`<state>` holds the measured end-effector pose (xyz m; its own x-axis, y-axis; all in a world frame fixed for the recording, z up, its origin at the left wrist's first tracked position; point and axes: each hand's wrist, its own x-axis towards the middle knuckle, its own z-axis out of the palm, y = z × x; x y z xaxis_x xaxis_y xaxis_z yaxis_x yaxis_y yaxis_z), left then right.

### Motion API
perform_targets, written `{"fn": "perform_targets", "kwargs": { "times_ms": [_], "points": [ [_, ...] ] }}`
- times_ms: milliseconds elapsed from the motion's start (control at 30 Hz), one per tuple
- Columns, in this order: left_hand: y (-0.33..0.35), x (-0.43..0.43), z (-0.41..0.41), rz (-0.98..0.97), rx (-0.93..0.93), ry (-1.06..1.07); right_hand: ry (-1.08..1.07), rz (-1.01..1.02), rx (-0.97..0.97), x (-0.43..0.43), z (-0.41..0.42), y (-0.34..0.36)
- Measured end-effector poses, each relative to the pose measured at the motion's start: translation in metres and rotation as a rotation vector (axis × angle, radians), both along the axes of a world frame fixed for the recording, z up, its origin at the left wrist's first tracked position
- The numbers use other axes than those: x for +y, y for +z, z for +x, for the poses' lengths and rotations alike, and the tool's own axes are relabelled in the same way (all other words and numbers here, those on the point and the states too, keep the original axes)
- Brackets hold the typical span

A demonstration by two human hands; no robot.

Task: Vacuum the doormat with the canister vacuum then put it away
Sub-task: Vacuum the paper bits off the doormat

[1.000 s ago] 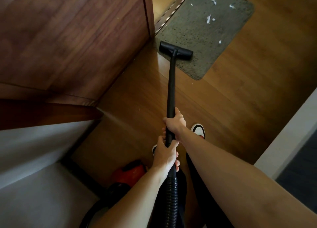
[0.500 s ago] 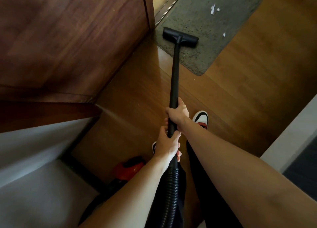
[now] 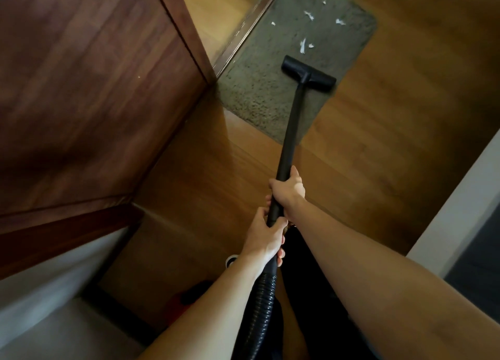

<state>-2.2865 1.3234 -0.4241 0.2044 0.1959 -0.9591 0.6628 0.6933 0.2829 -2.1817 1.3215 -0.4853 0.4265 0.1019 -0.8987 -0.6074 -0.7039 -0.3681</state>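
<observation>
A grey doormat (image 3: 259, 89) lies on the wooden floor ahead, strewn with several white scraps (image 3: 303, 45) in its far half. The black floor nozzle (image 3: 308, 74) rests on the mat near its right edge, just short of the nearest scraps. A black wand (image 3: 290, 132) runs from it back to my hands. My right hand (image 3: 288, 187) grips the wand higher up. My left hand (image 3: 266, 233) grips its lower end where the ribbed hose (image 3: 257, 308) joins. The red canister (image 3: 186, 301) sits low on the floor, mostly hidden by my left forearm.
A dark wooden door or panel (image 3: 94, 89) stands close on the left, with a metal threshold strip (image 3: 251, 26) along the mat's left side. A white wall edge (image 3: 457, 200) is at right. A shoe tip (image 3: 232, 261) shows under my left wrist.
The nozzle has slid from the mat's near left corner to its right side, closer to the scraps. Both hands keep their grip on the wand.
</observation>
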Motion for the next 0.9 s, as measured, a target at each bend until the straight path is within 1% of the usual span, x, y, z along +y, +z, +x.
{"fn": "perform_targets", "kwargs": {
  "times_ms": [233,533,700,900],
  "points": [
    [-0.002,-0.014,0.050,-0.027,0.005,-0.017,0.003,-0.031,-0.004,-0.015,0.050,-0.003],
    [-0.007,-0.016,0.099,-0.033,-0.023,-0.019,0.004,0.005,-0.030,-0.019,0.099,-0.011],
    [-0.008,-0.025,0.101,-0.037,-0.015,-0.014,0.014,-0.003,-0.034,-0.025,0.100,-0.012],
    [-0.002,-0.035,0.076,-0.037,0.001,-0.035,0.007,-0.015,-0.006,-0.037,0.075,-0.011]
  ]
}}
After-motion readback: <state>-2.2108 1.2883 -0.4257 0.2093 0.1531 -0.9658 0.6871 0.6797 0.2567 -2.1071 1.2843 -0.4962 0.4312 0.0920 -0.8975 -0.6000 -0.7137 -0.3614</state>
